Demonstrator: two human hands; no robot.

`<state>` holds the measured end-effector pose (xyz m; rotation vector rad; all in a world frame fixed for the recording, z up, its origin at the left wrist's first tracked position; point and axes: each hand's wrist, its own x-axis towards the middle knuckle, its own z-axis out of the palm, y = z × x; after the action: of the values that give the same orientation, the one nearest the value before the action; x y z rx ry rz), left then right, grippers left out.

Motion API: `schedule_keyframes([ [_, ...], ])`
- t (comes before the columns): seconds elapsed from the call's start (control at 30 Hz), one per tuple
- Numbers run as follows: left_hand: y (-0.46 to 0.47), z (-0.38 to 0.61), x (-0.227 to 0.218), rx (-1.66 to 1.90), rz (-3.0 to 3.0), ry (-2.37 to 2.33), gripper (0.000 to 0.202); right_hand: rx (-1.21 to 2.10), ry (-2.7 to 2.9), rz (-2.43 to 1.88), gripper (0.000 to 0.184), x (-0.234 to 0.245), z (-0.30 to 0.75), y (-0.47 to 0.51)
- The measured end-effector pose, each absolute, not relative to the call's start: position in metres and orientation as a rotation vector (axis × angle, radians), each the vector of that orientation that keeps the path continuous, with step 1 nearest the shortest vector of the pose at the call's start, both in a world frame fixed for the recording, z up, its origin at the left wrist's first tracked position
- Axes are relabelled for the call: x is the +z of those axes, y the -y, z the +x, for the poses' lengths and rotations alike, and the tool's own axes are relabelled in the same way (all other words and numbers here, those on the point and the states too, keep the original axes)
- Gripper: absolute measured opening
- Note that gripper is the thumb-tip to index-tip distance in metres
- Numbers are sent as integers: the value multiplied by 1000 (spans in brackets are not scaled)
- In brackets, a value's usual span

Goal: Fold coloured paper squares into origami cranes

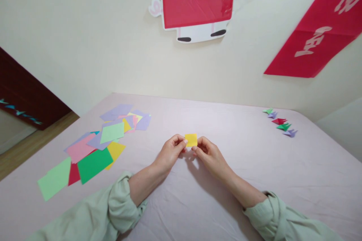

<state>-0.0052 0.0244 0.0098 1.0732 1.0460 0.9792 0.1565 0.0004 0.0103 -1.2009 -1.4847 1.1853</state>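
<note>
Over pinkish cloth point(181, 211) by the wall point(113, 45), 2 hands point(169, 153) point(212, 156) hold apparently folded paper point(191, 140).

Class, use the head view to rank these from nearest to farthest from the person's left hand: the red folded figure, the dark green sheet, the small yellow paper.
1. Small yellow paper: in the left hand's grip.
2. Dark green sheet: to its left.
3. Red folded figure: far to its right.

The paper point(191, 140) was small, plain yellow and roughly square. It hung upright between left hand point(170, 153) and right hand point(211, 154), broad face showing, pinched near its side edges.
</note>
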Motion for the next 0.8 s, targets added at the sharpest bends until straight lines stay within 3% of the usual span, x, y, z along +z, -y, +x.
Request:
schedule_keyframes([
  [0.8, -21, -3, 12, 865, 1357, -1060, 15, 1141, 1461, -1249, 17, 15, 159, 0],
])
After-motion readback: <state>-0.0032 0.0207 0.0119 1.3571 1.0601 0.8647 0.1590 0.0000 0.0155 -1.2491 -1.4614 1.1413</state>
